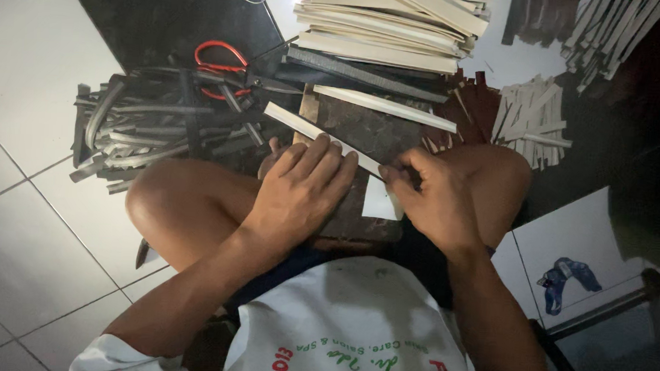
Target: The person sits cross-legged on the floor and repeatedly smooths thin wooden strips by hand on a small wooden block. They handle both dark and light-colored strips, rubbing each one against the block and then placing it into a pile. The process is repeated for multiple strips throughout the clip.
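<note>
I am pressing my left hand (pixel 300 188) down flat, fingers spread forward, while my right hand (pixel 427 194) is curling inward, fingertips pinched, both forearms angling inward.

Strip (pixel 325 136) partly hidden under left hand (pixel 300 188); stacked strips (pixel 391 23) cut by top edge.

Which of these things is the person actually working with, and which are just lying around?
In hand:
left hand pressing a pale strip
right hand at the strip's end
dark board under it

Lying about:
red-handled scissors
heap of dark strips
stack of pale strips
loose pale strip
blue object
</note>
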`<act>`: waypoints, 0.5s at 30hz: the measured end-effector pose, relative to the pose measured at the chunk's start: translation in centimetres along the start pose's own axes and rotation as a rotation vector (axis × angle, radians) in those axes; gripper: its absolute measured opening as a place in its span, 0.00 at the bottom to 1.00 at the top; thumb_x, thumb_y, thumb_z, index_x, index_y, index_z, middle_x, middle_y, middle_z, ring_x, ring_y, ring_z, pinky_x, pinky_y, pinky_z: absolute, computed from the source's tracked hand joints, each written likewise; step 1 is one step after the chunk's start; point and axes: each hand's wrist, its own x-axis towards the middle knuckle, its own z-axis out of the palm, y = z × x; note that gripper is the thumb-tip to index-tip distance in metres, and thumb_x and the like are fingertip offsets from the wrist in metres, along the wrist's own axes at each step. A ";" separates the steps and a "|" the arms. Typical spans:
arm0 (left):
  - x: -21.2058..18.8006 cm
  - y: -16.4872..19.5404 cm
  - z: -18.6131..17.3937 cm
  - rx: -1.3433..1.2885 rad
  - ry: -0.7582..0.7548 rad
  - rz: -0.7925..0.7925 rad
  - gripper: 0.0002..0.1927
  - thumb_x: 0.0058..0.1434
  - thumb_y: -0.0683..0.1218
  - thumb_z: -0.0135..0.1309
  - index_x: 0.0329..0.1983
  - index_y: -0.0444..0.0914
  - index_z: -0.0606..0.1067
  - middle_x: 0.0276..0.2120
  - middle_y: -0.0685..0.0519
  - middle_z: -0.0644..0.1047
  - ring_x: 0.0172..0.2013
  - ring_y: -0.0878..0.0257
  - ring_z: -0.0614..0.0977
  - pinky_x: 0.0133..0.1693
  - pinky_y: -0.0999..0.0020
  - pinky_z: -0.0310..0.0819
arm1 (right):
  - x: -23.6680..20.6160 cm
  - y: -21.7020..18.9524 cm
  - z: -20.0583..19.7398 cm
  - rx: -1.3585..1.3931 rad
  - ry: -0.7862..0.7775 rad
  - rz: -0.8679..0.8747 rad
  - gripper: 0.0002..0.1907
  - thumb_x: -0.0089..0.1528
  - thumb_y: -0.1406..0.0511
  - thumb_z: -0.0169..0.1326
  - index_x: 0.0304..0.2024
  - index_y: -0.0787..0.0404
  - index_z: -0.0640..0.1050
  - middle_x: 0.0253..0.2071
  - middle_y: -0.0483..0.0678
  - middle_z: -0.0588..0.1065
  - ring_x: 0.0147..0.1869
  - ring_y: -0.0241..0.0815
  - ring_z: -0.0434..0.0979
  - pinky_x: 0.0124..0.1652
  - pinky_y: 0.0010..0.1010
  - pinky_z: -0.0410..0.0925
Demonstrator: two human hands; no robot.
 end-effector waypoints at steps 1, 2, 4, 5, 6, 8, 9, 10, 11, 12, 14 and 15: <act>0.0 0.1 0.1 0.002 0.000 -0.002 0.21 0.63 0.45 0.53 0.59 0.34 0.75 0.53 0.47 0.75 0.57 0.55 0.76 0.57 0.61 0.69 | 0.0 0.0 0.0 0.001 -0.006 0.018 0.14 0.62 0.58 0.61 0.41 0.63 0.80 0.31 0.50 0.80 0.30 0.37 0.81 0.30 0.31 0.71; 0.0 0.2 0.2 0.006 0.000 -0.005 0.22 0.63 0.45 0.53 0.59 0.34 0.75 0.53 0.47 0.75 0.57 0.54 0.76 0.57 0.60 0.68 | 0.1 0.1 0.0 0.003 -0.013 0.035 0.14 0.62 0.58 0.62 0.41 0.63 0.80 0.31 0.50 0.80 0.30 0.37 0.81 0.30 0.31 0.72; 0.1 0.7 0.3 0.032 -0.005 0.028 0.23 0.61 0.45 0.53 0.59 0.31 0.74 0.55 0.46 0.75 0.59 0.54 0.75 0.59 0.60 0.68 | 0.1 0.2 0.1 0.004 -0.031 0.048 0.14 0.62 0.58 0.61 0.40 0.62 0.80 0.31 0.50 0.80 0.30 0.38 0.81 0.30 0.31 0.72; 0.1 0.9 0.3 0.046 -0.005 0.047 0.24 0.61 0.45 0.53 0.59 0.30 0.74 0.57 0.46 0.74 0.60 0.54 0.75 0.60 0.60 0.68 | 0.2 0.2 0.1 0.003 -0.036 0.045 0.14 0.62 0.58 0.61 0.40 0.62 0.80 0.31 0.50 0.80 0.30 0.38 0.81 0.30 0.31 0.71; 0.2 1.0 0.4 0.005 0.012 0.038 0.24 0.61 0.45 0.53 0.60 0.32 0.74 0.56 0.44 0.74 0.59 0.53 0.75 0.60 0.59 0.68 | 0.2 0.3 0.2 0.001 -0.042 0.042 0.13 0.62 0.59 0.61 0.39 0.62 0.80 0.31 0.50 0.80 0.30 0.38 0.81 0.29 0.32 0.71; 0.3 1.5 0.5 -0.079 0.044 0.018 0.25 0.61 0.46 0.53 0.62 0.37 0.74 0.53 0.42 0.73 0.57 0.50 0.74 0.59 0.57 0.67 | 0.1 0.4 0.3 0.009 0.016 -0.082 0.13 0.62 0.60 0.62 0.38 0.64 0.79 0.32 0.53 0.79 0.31 0.40 0.80 0.31 0.33 0.71; 0.3 1.6 0.5 -0.075 0.038 0.009 0.24 0.62 0.46 0.53 0.62 0.35 0.74 0.54 0.43 0.74 0.58 0.50 0.74 0.59 0.57 0.67 | 0.0 0.4 0.3 0.013 0.049 -0.146 0.13 0.63 0.61 0.62 0.38 0.65 0.79 0.32 0.54 0.79 0.31 0.41 0.80 0.31 0.33 0.70; 0.3 1.8 0.6 -0.072 0.031 0.000 0.24 0.62 0.46 0.53 0.61 0.34 0.74 0.54 0.44 0.74 0.58 0.50 0.74 0.59 0.57 0.67 | 0.0 0.5 0.3 0.008 0.046 -0.119 0.13 0.62 0.61 0.62 0.38 0.66 0.79 0.32 0.54 0.79 0.31 0.41 0.80 0.31 0.34 0.70; 0.3 1.9 0.6 -0.071 0.022 -0.012 0.23 0.63 0.46 0.53 0.60 0.33 0.73 0.55 0.45 0.74 0.59 0.50 0.74 0.59 0.57 0.67 | -0.1 0.7 0.4 0.002 0.040 -0.091 0.13 0.62 0.61 0.62 0.38 0.66 0.79 0.32 0.54 0.78 0.30 0.42 0.79 0.31 0.34 0.70; 0.3 2.0 0.7 -0.052 0.018 0.009 0.23 0.63 0.46 0.53 0.61 0.32 0.73 0.55 0.46 0.74 0.59 0.51 0.74 0.60 0.58 0.67 | -0.2 0.9 0.4 -0.002 0.034 -0.062 0.12 0.62 0.62 0.62 0.38 0.66 0.78 0.31 0.54 0.78 0.30 0.43 0.79 0.31 0.34 0.70; 0.4 2.0 0.9 -0.012 0.018 0.055 0.23 0.63 0.45 0.53 0.61 0.31 0.73 0.56 0.47 0.74 0.59 0.53 0.74 0.61 0.58 0.67 | -0.5 1.5 0.3 -0.099 0.049 -0.098 0.12 0.62 0.62 0.64 0.38 0.65 0.80 0.32 0.55 0.78 0.33 0.44 0.79 0.33 0.35 0.70; 0.4 2.0 0.9 -0.019 0.007 0.047 0.23 0.63 0.45 0.53 0.61 0.31 0.73 0.56 0.47 0.74 0.59 0.53 0.75 0.61 0.58 0.67 | -0.6 1.9 0.1 -0.148 0.057 -0.118 0.12 0.62 0.62 0.64 0.38 0.65 0.81 0.32 0.55 0.77 0.34 0.45 0.79 0.34 0.36 0.69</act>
